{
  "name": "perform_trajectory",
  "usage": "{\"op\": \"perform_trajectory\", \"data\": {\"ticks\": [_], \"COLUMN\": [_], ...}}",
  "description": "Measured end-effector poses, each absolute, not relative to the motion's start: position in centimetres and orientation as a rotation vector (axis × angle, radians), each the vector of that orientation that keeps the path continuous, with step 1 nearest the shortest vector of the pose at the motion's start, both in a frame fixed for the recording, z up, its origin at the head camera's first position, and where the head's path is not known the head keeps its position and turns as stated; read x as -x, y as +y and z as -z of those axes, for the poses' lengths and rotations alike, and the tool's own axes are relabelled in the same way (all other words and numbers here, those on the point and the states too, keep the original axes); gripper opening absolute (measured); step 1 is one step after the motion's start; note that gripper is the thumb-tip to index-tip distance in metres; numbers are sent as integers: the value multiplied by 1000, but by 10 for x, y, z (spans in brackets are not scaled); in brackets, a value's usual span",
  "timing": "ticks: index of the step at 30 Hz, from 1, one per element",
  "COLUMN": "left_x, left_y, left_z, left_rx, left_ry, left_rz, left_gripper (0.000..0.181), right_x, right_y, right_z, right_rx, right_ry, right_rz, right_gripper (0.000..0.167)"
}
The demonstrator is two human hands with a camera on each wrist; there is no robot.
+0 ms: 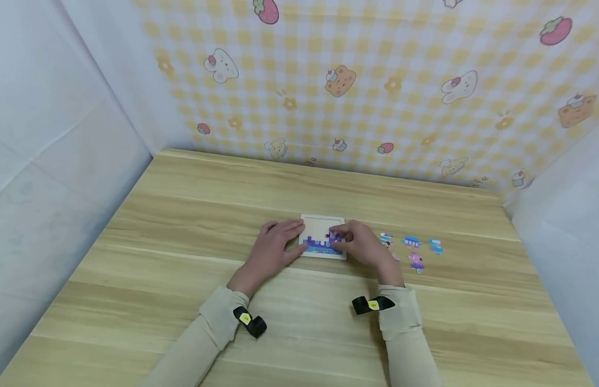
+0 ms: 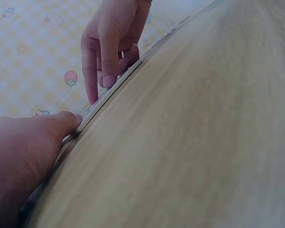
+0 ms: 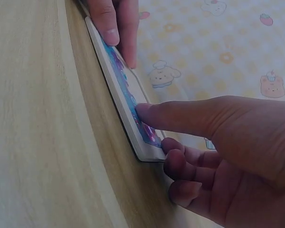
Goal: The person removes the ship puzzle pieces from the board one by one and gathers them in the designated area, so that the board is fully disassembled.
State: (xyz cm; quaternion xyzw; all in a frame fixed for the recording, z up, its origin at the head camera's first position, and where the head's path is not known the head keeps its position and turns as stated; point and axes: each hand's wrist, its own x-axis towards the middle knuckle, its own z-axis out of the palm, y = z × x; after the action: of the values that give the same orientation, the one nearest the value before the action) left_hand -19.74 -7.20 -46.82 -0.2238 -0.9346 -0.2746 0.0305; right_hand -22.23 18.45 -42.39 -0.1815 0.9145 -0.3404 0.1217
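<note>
A white-framed puzzle tray (image 1: 322,257) lies flat on the wooden table, with joined blue and purple pieces along its lower part and bare backing above. My left hand (image 1: 275,247) rests with extended fingers and thumb on the tray's left edge. At the right end of the tray, my right hand (image 1: 362,244) touches a purple piece (image 1: 334,236) with thumb and index finger set apart. In the right wrist view the thumb of my right hand (image 3: 242,137) presses on the picture (image 3: 128,97); its index fingertip is hidden.
Several loose puzzle pieces lie right of the tray, among them a blue one (image 1: 412,242), a pink and purple one (image 1: 416,262) and a blue and white one (image 1: 435,246). Some are partly behind my right hand. A yellow checked cloth (image 1: 299,80) hangs behind the table.
</note>
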Motion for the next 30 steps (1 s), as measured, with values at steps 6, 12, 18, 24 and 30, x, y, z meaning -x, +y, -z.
{"op": "perform_trajectory", "data": {"ticks": [6, 12, 18, 24, 30], "left_x": [198, 197, 196, 197, 197], "left_y": [-72, -72, -72, -71, -71], "left_z": [466, 466, 466, 465, 465], "left_rx": [693, 686, 679, 681, 674], "left_ry": [-2886, -2888, -2895, -2903, -2891], "left_rz": [834, 832, 836, 830, 833], "left_gripper": [59, 58, 58, 58, 57], "right_x": [222, 223, 222, 222, 222], "right_y": [184, 184, 183, 184, 187], "right_z": [424, 425, 425, 425, 424], "right_rx": [480, 476, 485, 460, 484], "right_ry": [2660, 2663, 2674, 2699, 2688], "right_rz": [1020, 1064, 1091, 1066, 1090], "right_gripper": [33, 31, 29, 26, 23]}}
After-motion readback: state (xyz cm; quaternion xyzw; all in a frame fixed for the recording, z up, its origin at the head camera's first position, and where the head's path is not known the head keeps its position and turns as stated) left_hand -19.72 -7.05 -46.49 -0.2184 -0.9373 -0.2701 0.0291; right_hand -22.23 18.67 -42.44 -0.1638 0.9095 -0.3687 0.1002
